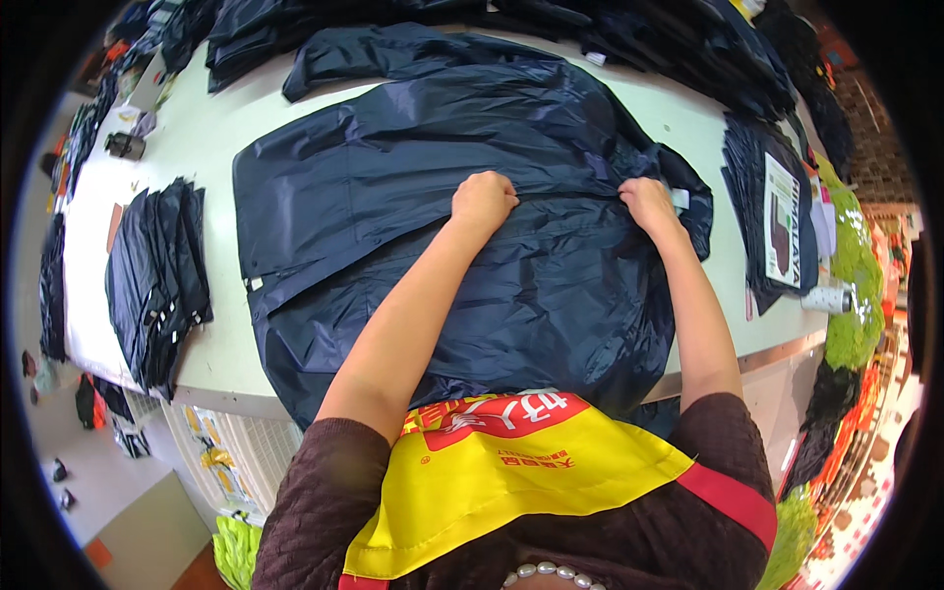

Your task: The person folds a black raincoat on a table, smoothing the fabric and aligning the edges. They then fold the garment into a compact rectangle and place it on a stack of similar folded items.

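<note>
A dark navy jacket of thin shiny fabric lies spread over the white table, its hem to the left and its collar end to the right. Along its front opening, my left hand is closed on the edge near the middle. Further right, by the collar, my right hand pinches the same edge. Between the two hands the front edge runs fairly straight. Left of my left hand the opening gapes into a narrow wedge. One sleeve stretches across the far side of the jacket. A small white label shows beside my right hand.
Folded dark fabric pieces are stacked on the table at the left. More dark garments line the far edge. At the right sit another dark stack, a white printed sheet and a thread cone.
</note>
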A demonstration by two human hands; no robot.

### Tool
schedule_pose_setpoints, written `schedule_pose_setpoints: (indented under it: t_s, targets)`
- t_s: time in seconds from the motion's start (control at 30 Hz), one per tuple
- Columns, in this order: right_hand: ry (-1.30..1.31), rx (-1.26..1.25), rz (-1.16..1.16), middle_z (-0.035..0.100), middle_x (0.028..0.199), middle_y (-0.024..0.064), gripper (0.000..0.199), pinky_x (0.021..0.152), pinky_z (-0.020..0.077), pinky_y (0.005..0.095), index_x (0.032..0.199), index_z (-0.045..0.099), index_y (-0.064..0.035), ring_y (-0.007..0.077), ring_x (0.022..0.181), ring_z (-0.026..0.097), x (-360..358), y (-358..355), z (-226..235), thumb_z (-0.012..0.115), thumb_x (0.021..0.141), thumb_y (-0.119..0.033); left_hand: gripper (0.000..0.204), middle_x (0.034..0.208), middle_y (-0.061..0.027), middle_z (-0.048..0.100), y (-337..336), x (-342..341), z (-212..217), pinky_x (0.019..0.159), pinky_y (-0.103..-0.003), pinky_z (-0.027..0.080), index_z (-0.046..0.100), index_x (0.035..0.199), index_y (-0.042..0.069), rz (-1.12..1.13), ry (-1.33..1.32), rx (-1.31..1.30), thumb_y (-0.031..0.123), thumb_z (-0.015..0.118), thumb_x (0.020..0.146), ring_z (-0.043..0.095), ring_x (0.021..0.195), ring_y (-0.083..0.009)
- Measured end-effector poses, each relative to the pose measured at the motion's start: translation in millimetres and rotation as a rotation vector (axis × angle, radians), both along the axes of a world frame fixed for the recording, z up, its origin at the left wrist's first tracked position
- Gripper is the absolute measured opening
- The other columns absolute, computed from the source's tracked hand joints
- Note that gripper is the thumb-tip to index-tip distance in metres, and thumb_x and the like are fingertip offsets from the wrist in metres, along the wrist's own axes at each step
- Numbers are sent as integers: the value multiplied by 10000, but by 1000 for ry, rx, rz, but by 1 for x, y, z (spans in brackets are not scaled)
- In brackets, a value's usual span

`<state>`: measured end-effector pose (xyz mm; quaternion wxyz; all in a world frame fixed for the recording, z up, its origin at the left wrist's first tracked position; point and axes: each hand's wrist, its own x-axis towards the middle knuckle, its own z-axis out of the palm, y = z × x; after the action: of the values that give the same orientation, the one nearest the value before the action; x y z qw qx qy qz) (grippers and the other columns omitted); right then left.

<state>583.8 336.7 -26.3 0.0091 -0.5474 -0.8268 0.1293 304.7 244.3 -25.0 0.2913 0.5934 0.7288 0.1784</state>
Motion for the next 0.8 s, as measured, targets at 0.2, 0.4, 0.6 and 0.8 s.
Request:
schedule_pose_setpoints:
  t_s: [0.2, 0.4, 0.6, 0.8]
  targets:
    - [253, -365, -247, 657, 701, 71, 135, 558, 496, 276, 811, 681, -33, 147, 578, 611, 2, 18, 8, 721, 713, -118, 473, 1130, -147, 629, 30, -15, -1, 879, -370, 491, 668, 1046, 51, -62, -20, -354, 322, 787, 678, 596, 1065, -306]
    - [306, -570, -265, 582, 651, -4, 82, 500, 440, 222, 759, 627, -39, 79, 522, 516, 15, 27, 4, 698, 758, -82, 572, 1201, -106, 605, 46, -6, 10, 883, -366, 489, 645, 1115, 73, -90, 119, -493, 363, 823, 655, 593, 1089, -275]
    - [230, -490, -217, 565, 634, -10, 77, 473, 415, 215, 774, 619, -42, 75, 500, 488, 10, 24, 3, 688, 775, -76, 582, 1192, -91, 613, 50, -7, 21, 864, -375, 498, 639, 1138, 81, -28, 57, -607, 341, 829, 654, 608, 1063, -272]
    - [106, -599, -274, 539, 584, 12, 144, 408, 350, 236, 722, 621, -57, 98, 446, 434, 7, 40, 14, 735, 749, -141, 525, 1107, -97, 651, 38, -17, 7, 847, -369, 502, 673, 1075, 88, -40, -56, -450, 350, 819, 644, 614, 1044, -270]
